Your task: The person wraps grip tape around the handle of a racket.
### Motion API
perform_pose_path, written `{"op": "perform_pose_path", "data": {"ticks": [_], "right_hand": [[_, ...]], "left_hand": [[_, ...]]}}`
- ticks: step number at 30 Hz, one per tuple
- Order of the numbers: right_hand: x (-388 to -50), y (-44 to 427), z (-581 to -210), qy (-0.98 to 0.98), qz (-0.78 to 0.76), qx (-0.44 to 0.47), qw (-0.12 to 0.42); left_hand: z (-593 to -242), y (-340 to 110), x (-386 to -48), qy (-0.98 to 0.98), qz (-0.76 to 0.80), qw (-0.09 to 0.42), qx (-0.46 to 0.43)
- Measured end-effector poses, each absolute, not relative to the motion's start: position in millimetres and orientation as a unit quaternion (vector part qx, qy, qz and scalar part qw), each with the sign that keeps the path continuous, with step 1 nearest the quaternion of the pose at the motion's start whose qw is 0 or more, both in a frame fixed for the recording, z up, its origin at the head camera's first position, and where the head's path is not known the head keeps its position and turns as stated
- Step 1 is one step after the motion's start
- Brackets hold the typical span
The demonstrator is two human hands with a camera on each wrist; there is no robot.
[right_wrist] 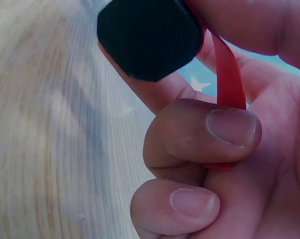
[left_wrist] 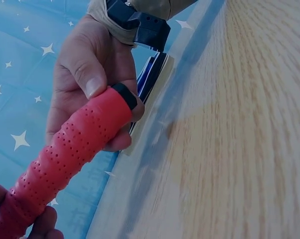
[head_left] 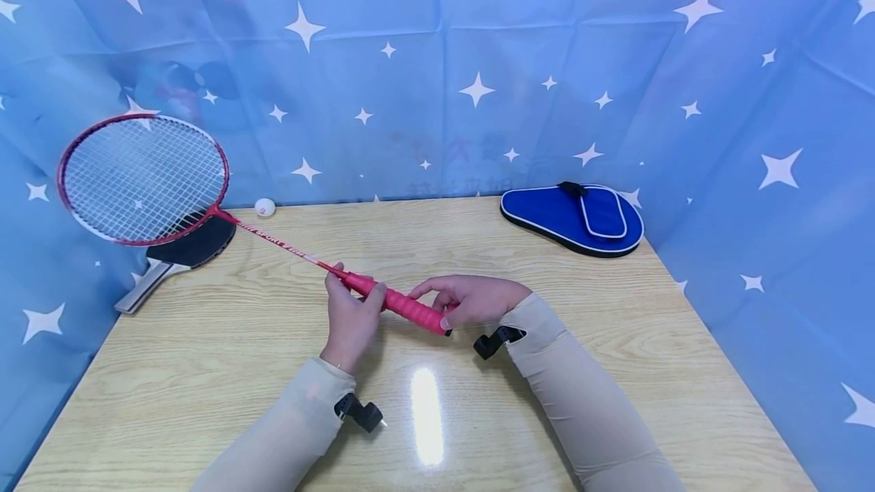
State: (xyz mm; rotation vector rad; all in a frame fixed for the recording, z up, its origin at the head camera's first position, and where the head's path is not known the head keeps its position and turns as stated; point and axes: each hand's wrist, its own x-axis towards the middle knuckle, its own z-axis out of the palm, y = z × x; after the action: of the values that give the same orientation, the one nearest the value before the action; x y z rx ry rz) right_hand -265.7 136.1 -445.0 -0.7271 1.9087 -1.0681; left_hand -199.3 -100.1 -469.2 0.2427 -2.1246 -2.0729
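A red-and-white badminton racket (head_left: pixel 410 307) is held slantwise above the table, its strung head toward the far left. My left hand (head_left: pixel 352 321) grips the upper part of the ridged red handle, thumb over the top. At the handle's other end, my right hand (head_left: pixel 481 299) has its thumb on the overgrip (left_wrist: pixel 92 124), beside the black butt (left_wrist: pixel 125 96). A loose strip of red grip tape (right_wrist: pixel 229 77) hangs from the end in the right wrist view. Curled fingers of my right hand hold that strip against the palm.
Behind the racket head lies a black table tennis bat (head_left: pixel 198 243) on the wooden table (head_left: pixel 581 348). A white ball (head_left: pixel 264 207) sits near the back edge. The blue bat case (head_left: pixel 547 211) lies at the back right. Starry blue cloth (head_left: pixel 410 59) hangs behind.
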Motion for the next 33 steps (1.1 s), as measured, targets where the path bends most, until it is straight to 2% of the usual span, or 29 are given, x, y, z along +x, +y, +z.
{"op": "perform_pose_path", "data": {"ticks": [13, 33], "right_hand": [[-264.8, 134.8, -444.2, 0.752, -0.426, -0.280, 0.418], [-267.4, 137.4, -446.2, 0.762, -0.416, -0.278, 0.411]], "left_hand": [[-470.3, -101.3, -203.3, -0.705, -0.702, 0.065, 0.074], [-468.9, -101.3, -201.9, -0.697, -0.710, 0.075, 0.073]]}}
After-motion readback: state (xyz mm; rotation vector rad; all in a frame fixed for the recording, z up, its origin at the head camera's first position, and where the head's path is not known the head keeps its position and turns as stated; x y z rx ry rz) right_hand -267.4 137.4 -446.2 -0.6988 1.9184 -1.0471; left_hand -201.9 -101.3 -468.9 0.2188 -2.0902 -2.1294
